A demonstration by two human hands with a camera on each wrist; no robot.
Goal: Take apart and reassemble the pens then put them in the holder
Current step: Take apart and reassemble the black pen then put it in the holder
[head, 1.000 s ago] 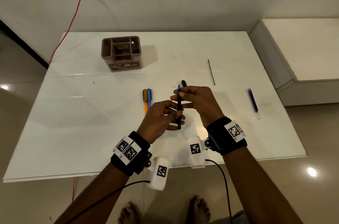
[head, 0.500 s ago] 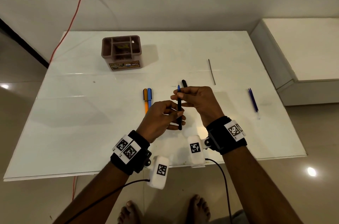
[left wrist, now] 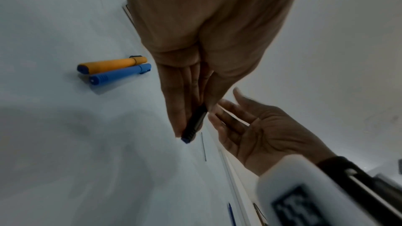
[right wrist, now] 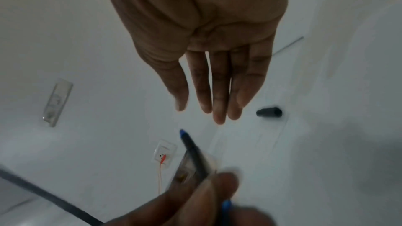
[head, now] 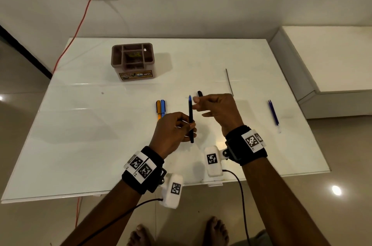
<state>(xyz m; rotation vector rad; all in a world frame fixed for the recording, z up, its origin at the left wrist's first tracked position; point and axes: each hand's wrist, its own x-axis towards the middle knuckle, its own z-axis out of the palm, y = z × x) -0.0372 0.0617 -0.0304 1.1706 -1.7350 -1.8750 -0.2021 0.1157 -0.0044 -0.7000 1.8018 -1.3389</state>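
My left hand [head: 186, 127] grips a black pen [head: 190, 117] with a blue tip, held upright above the table; the left wrist view shows the pen [left wrist: 194, 123] pinched between the fingers. Just right of the pen's top, my right hand [head: 198, 104] hovers with relaxed fingers [right wrist: 208, 106] and holds nothing. A black cap [head: 199, 93] lies on the table behind that hand, also seen in the right wrist view [right wrist: 269, 112]. The brown pen holder [head: 132, 61] stands at the back left.
An orange pen [head: 158, 109] and a blue pen [head: 163, 108] lie side by side left of my hands. A thin dark refill [head: 229, 81] lies further back on the right. Blue refills [head: 273, 113] lie near the white table's [head: 80, 135] right edge.
My right hand has let go of the pen's upper end and drawn slightly right with its fingers loosened. The left hand still holds the pen upright.
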